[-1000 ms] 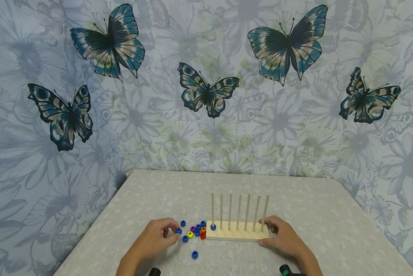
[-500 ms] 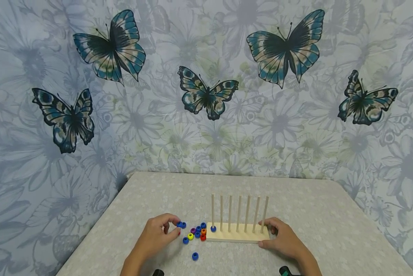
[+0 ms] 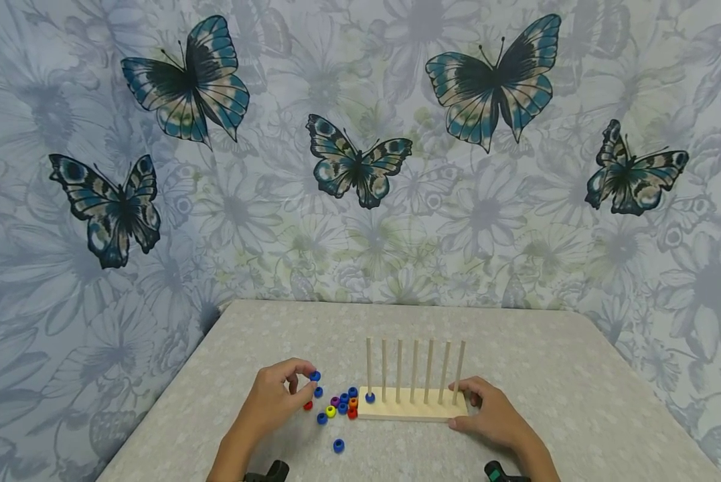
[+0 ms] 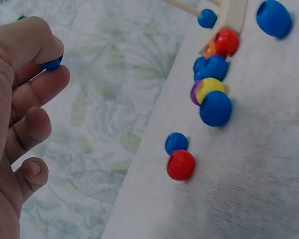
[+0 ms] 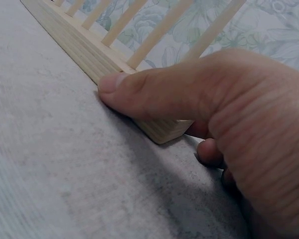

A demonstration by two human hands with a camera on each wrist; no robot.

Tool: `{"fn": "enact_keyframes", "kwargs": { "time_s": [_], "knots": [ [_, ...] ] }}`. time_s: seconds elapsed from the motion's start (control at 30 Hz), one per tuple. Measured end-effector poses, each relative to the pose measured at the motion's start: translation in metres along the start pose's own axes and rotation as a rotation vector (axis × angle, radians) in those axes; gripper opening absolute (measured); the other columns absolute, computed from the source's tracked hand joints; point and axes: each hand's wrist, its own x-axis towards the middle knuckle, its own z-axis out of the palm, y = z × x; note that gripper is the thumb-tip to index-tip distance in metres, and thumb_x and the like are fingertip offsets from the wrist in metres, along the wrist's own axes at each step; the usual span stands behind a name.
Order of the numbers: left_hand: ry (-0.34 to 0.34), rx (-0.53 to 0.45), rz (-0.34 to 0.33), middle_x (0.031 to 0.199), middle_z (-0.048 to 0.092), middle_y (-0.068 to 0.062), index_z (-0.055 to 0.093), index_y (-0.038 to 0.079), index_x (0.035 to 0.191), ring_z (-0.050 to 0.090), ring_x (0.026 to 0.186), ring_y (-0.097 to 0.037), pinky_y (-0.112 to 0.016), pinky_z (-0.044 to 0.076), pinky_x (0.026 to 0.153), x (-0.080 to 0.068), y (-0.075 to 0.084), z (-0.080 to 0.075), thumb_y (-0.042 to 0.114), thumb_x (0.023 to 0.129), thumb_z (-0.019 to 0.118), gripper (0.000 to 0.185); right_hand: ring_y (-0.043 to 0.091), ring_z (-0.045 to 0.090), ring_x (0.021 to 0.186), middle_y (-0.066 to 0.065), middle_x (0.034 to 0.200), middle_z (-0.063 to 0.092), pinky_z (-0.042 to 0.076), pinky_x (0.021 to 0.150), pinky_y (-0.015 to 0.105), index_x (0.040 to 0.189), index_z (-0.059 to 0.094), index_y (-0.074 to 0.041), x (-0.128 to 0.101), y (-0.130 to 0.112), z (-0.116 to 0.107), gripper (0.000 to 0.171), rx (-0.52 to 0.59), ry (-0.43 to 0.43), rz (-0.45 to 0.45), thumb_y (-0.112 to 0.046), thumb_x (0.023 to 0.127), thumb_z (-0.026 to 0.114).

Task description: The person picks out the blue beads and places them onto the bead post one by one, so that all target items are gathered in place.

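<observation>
Apparently no readable text anywhere.

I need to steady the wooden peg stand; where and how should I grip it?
Likely the right end of its base, from the right, pinching its near and far edges, as the right hand does. It is narrow and flat, so easily spanned; the red bead and orange bead crowd its left end, and the upright pegs look thin for steadying.

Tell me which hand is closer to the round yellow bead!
Left. The left hand is just left of the round yellow bead. The right hand is farther right, gripping the pale wooden peg board.
</observation>
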Motion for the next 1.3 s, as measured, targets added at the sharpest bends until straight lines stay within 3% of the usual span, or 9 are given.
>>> {"fn": "enact_keyframes", "kwargs": {
  "time_s": [0.47, 0.83, 1.3],
  "knots": [
    [0.123, 0.019, 0.218, 0.070, 0.055, 0.019, 0.069, 0.028, 0.098, 0.043, 0.057, 0.000, -0.018, 0.033, 0.045, 0.015, 0.017, -0.002, 0.009, 0.077, 0.084, 0.032, 0.017, 0.045, 0.090, -0.004, 0.105, 0.060, 0.040, 0.074, 0.025, 0.121, 0.067, -0.026, -0.001, -0.003, -0.002, 0.060, 0.011, 0.000, 0.004, -0.039, 0.067, 0.092],
    [0.169, -0.019, 0.369, 0.075, 0.060, 0.011, 0.069, 0.023, 0.100, 0.044, 0.061, -0.003, -0.018, 0.035, 0.048, 0.035, 0.040, -0.003, 0.008, 0.079, 0.081, 0.028, 0.017, 0.045, 0.089, -0.002, 0.102, 0.059, 0.039, 0.072, 0.025, 0.124, 0.067, -0.023, 0.000, 0.001, -0.001, 0.062, 0.024, -0.011, -0.019, -0.039, 0.069, 0.091],
    [0.185, -0.072, 0.368, 0.072, 0.058, 0.006, 0.070, 0.022, 0.099, 0.044, 0.061, -0.008, -0.019, 0.032, 0.047, 0.053, 0.065, 0.007, 0.010, 0.081, 0.079, 0.024, 0.017, 0.045, 0.089, -0.003, 0.099, 0.057, 0.039, 0.072, 0.026, 0.121, 0.068, -0.027, 0.001, 0.001, 0.000, 0.062, 0.017, 0.008, 0.003, -0.040, 0.066, 0.092]
  ]
}}
